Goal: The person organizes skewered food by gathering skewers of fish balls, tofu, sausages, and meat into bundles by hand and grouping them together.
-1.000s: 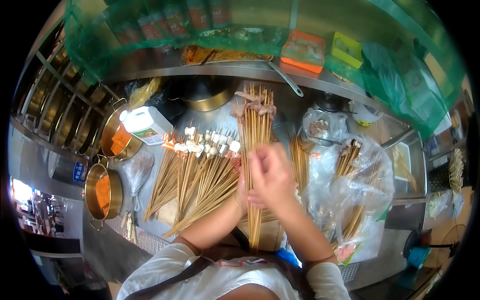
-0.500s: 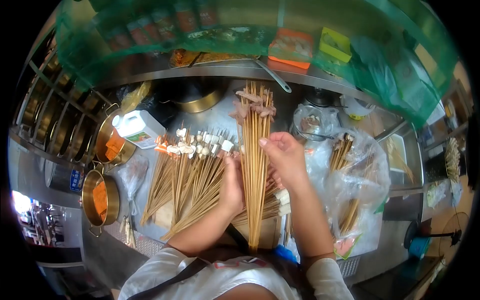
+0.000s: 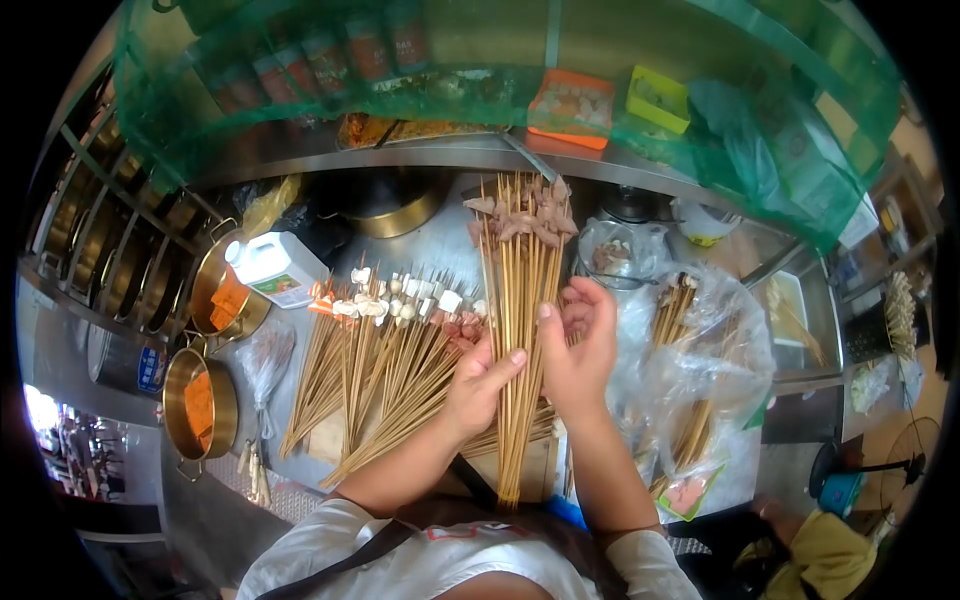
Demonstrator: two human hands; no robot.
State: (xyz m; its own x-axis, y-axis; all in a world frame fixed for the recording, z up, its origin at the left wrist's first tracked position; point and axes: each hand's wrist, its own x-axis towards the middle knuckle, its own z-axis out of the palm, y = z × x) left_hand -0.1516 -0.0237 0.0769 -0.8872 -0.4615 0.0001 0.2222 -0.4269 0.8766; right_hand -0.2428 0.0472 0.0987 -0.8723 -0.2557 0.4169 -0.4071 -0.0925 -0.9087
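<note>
A tall bundle of meat skewers (image 3: 520,350) stands nearly upright before my chest, pale pink meat pieces at its top. My left hand (image 3: 480,390) wraps the bundle from the left, its thumb laid across the sticks. On the other side, my right hand (image 3: 583,350) rests by the bundle's right edge, with thumb raised, fingers loosely curled and a gap between them. Behind my left hand lie piles of other skewers (image 3: 390,370), tipped with white and orange pieces. Some darker meat pieces (image 3: 463,328) sit beside my left fingers.
A white jug (image 3: 277,268) and brass pots (image 3: 200,402) with orange blocks are at left. Plastic-bagged skewers (image 3: 700,390) lie at right, near a bagged bowl (image 3: 618,250). A metal shelf (image 3: 450,150) with green netting spans the back. A person's yellow garment (image 3: 830,555) shows lower right.
My left hand has gone from flat beside the bundle to gripping it with the thumb across. My right thumb has come off the sticks' front. The bundle's top shifted slightly right.
</note>
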